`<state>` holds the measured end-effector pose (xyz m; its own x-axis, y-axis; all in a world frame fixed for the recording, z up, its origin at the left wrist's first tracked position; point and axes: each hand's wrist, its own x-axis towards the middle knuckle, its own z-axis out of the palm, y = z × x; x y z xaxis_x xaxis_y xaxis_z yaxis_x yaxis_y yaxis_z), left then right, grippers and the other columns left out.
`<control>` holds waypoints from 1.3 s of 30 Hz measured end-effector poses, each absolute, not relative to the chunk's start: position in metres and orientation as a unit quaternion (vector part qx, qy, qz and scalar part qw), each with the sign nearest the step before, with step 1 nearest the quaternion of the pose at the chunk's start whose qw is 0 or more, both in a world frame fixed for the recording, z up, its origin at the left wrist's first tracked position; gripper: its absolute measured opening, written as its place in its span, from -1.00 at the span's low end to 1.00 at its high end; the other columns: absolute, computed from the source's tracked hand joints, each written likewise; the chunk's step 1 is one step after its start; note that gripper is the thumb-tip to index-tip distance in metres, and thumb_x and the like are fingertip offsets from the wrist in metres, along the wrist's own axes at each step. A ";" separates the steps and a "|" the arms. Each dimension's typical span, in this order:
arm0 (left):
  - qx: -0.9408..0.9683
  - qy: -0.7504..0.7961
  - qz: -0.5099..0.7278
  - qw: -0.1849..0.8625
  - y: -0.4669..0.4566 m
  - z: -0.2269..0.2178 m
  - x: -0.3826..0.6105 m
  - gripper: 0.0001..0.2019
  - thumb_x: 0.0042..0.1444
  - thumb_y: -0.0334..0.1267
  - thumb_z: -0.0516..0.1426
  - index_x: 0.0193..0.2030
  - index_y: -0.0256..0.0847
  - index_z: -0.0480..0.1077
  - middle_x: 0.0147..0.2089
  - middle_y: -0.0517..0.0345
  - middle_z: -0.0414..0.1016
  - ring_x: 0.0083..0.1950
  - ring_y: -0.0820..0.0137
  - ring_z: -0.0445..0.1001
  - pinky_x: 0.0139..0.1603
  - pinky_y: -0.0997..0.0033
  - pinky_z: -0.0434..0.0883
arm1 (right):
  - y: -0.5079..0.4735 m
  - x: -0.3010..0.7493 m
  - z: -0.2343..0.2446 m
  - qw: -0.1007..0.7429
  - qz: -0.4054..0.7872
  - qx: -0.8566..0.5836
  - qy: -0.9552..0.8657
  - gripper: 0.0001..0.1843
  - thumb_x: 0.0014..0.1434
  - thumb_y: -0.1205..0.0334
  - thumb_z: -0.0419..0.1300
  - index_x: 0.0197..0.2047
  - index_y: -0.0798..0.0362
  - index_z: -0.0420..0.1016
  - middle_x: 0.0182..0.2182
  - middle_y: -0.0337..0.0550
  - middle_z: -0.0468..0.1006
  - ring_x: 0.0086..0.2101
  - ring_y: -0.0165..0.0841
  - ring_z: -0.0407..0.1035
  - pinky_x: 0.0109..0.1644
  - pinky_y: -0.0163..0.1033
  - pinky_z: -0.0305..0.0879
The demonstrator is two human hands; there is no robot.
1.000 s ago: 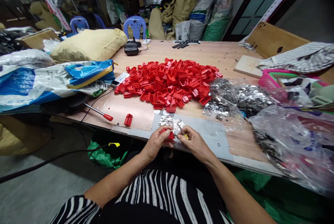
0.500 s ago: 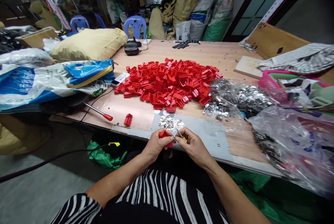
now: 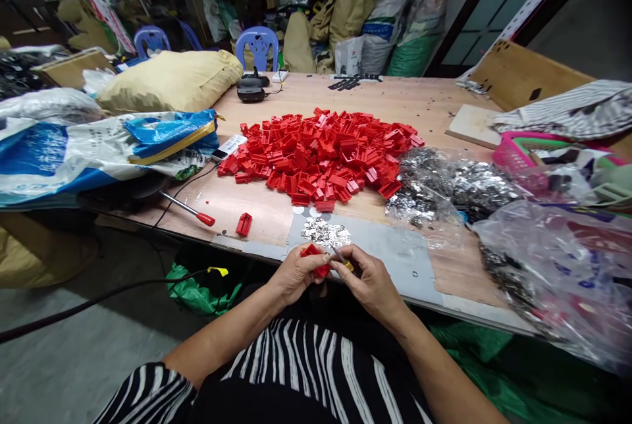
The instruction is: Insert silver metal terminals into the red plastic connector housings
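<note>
My left hand [image 3: 295, 274] is closed around a red plastic housing [image 3: 311, 251] at the table's near edge. Close beside it, my right hand [image 3: 369, 279] grips a screwdriver-like tool with a yellow handle [image 3: 349, 265] and a thin metal shaft. The fingertips of both hands nearly meet at the housing, and they hide whatever lies between them. Just beyond my hands is a small heap of shiny metal pieces [image 3: 326, 232] on a grey mat [image 3: 385, 256]. Farther back lies a large pile of red plastic housings [image 3: 320, 154]. A single red housing [image 3: 243, 224] sits apart on the left.
Clear bags of metal parts [image 3: 424, 180] lie right of the pile, near a pink basket [image 3: 513, 151] and a plastic bag [image 3: 557, 259]. On the left, a lever with a red grip [image 3: 205, 219] juts out below a blue-and-white sack [image 3: 99, 154]. A cable [image 3: 99, 304] crosses the lower left.
My right fingertips have shifted slightly along the red housing, and the yellow-handled tool has tilted a little. The left hand keeps its hold. The camera view has moved very slightly.
</note>
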<state>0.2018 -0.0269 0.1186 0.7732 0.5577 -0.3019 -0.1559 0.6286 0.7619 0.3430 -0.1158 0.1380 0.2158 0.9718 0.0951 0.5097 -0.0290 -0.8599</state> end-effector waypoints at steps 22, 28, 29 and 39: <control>0.702 0.270 0.317 0.577 -0.024 0.117 0.187 -0.66 -0.07 -0.21 0.32 -0.10 -0.14 0.50 -0.10 0.09 0.58 -0.08 0.28 0.51 0.03 0.34 0.37 | -0.119 0.348 0.154 0.341 0.294 -0.653 -0.609 -0.88 0.24 0.23 0.05 -0.29 0.00 0.38 -0.44 -0.22 0.48 -0.47 -0.39 0.30 -0.36 -0.30 0.21; 0.728 0.273 0.322 0.540 -0.025 0.117 0.187 -0.66 -0.06 -0.21 0.32 -0.09 -0.13 0.52 -0.09 0.06 0.59 -0.05 0.24 0.53 0.05 0.28 0.39 | -0.119 0.348 0.157 0.340 0.314 -0.652 -0.600 -0.90 0.23 0.24 0.06 -0.30 0.00 0.38 -0.45 -0.25 0.48 -0.49 -0.40 0.32 -0.38 -0.31 0.21; 0.732 0.270 0.324 0.535 -0.025 0.117 0.187 -0.66 -0.06 -0.21 0.32 -0.09 -0.13 0.52 -0.08 0.06 0.59 -0.04 0.24 0.53 0.06 0.28 0.39 | -0.119 0.349 0.157 0.339 0.321 -0.649 -0.600 -0.90 0.23 0.24 0.06 -0.29 0.00 0.38 -0.45 -0.26 0.48 -0.48 -0.40 0.33 -0.37 -0.32 0.22; 0.721 0.273 0.323 0.549 -0.026 0.119 0.188 -0.63 -0.11 -0.21 0.34 -0.09 -0.11 0.53 -0.08 0.05 0.60 -0.04 0.19 0.53 0.08 0.22 0.39 | -0.115 0.358 0.158 0.336 0.357 -0.630 -0.602 -0.89 0.22 0.24 0.07 -0.30 0.01 0.41 -0.48 -0.27 0.48 -0.46 -0.38 0.33 -0.35 -0.32 0.22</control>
<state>0.1882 -0.0258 0.1185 0.6429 0.7476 0.1667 0.0389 -0.2492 0.9677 0.3576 -0.1150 0.1581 0.0201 0.9988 -0.0449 0.5196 -0.0488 -0.8530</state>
